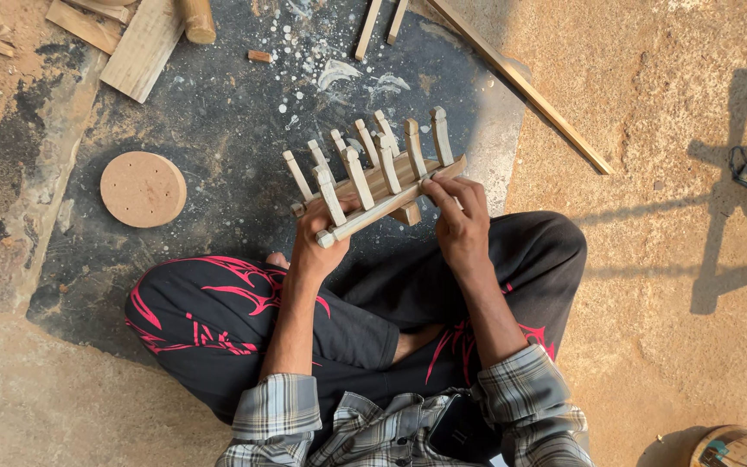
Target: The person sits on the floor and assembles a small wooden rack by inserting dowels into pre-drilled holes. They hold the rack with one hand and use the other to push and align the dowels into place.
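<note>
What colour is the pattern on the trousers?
Pink-red flame-like lines on black trousers, clearest in the head view, below the left hand.

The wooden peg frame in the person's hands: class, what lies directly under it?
Under the wooden peg frame you can see the dark mat speckled with pale shavings, and the black trousers. The left hand and right hand grip it. The frame covers the mat directly beneath it.

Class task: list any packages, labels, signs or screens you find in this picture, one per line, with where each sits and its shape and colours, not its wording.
Round container: bottom right corner on the sandy ground, only partly in frame, tan rim, with a label in blue, orange and white on its side.
No signs or screens are in view.
</note>
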